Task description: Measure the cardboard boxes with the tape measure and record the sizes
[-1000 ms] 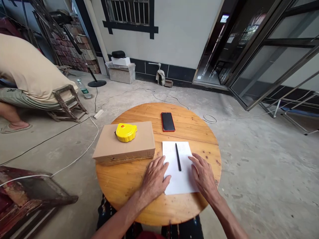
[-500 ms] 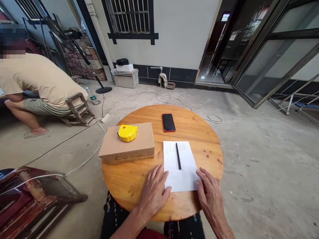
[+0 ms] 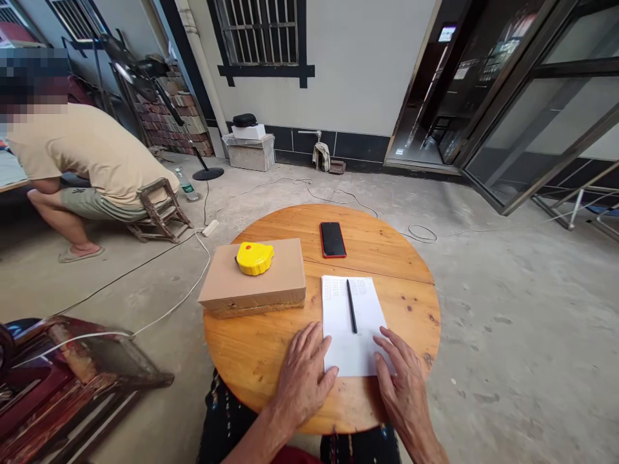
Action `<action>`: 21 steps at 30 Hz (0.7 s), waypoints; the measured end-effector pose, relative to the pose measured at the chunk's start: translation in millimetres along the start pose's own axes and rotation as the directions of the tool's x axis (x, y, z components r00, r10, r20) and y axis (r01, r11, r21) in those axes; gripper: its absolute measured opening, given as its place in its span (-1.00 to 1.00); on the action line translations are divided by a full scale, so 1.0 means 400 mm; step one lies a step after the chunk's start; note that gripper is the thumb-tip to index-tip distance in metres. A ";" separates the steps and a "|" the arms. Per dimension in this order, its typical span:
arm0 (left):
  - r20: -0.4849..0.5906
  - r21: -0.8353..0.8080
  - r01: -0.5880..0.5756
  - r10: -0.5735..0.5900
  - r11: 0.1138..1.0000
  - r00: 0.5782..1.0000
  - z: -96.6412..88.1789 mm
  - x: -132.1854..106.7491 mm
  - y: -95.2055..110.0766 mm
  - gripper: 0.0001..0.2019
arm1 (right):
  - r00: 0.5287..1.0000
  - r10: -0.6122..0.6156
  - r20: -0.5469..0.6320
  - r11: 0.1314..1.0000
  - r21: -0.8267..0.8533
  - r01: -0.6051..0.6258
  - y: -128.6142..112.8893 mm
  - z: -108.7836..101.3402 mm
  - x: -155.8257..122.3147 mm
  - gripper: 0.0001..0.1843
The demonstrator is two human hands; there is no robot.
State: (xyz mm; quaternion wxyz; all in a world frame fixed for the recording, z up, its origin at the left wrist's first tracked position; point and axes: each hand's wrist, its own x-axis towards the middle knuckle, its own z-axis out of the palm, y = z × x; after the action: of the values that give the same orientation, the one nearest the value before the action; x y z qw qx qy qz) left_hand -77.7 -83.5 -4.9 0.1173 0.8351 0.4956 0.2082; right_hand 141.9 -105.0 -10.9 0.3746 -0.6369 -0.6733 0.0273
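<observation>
A white sheet of paper (image 3: 345,357) with rows of small print at its top lies on the round wooden table (image 3: 396,258). On it rests a black pen (image 3: 351,306), touched by neither hand. My left hand (image 3: 305,370) lies open at the paper's left edge, fingers stretched out and holding nothing. Over the lower right edge of the sheet is my right hand (image 3: 400,370), open with its fingers apart. To the left, a yellow tape measure (image 3: 255,258) sits on top of a brown cardboard box (image 3: 283,280).
A phone with a red rim (image 3: 333,240) lies toward the table's far side. At left, a person in a beige shirt (image 3: 97,151) sits on a low wooden chair (image 3: 162,212). Cables (image 3: 186,290) run across the floor. A dark red wooden chair (image 3: 82,361) stands near left.
My right hand has moved slightly left, further over the paper. The left hand stays by the paper's left edge. The whole view has shifted a little, so things appear further right.
</observation>
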 end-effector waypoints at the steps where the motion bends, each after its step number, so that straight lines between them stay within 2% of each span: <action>1: -0.002 -0.014 0.011 -0.011 1.000 1.000 -0.003 -0.001 0.003 -0.55 | 1.000 0.003 0.007 1.000 0.015 -0.003 -0.011 -0.001 0.007 -0.71; 6: 0.000 -0.132 0.077 -0.077 0.988 0.997 -0.021 -0.003 0.012 -0.51 | 0.997 -0.054 0.047 0.993 0.105 0.049 -0.082 0.003 0.083 -0.73; 9: 0.004 -0.193 0.089 -0.090 0.977 0.996 -0.025 -0.008 0.008 -0.49 | 0.986 -0.154 0.071 0.977 0.159 0.141 -0.149 0.016 0.170 -0.74; 12: 0.008 -0.227 0.076 -0.076 0.971 0.997 -0.021 -0.014 0.001 -0.44 | 0.950 -0.290 0.112 0.947 0.176 0.268 -0.236 0.044 0.279 -0.71; 16: -0.024 -0.269 0.082 -0.092 0.960 0.995 -0.002 -0.018 -0.008 -0.47 | 0.873 -0.435 0.218 0.898 0.174 0.404 -0.359 0.122 0.423 -0.55; 21: 0.004 -0.353 0.086 -0.091 0.932 0.996 0.012 -0.018 -0.015 -0.47 | 0.797 -0.437 0.416 0.892 0.087 0.444 -0.491 0.241 0.532 -0.20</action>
State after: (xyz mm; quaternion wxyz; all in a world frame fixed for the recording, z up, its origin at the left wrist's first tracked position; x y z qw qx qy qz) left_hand -83.3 -87.0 -13.3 0.2711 0.7760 0.4882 0.2933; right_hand -55.0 87.5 120.9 0.2102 -0.4442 -0.8679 0.0721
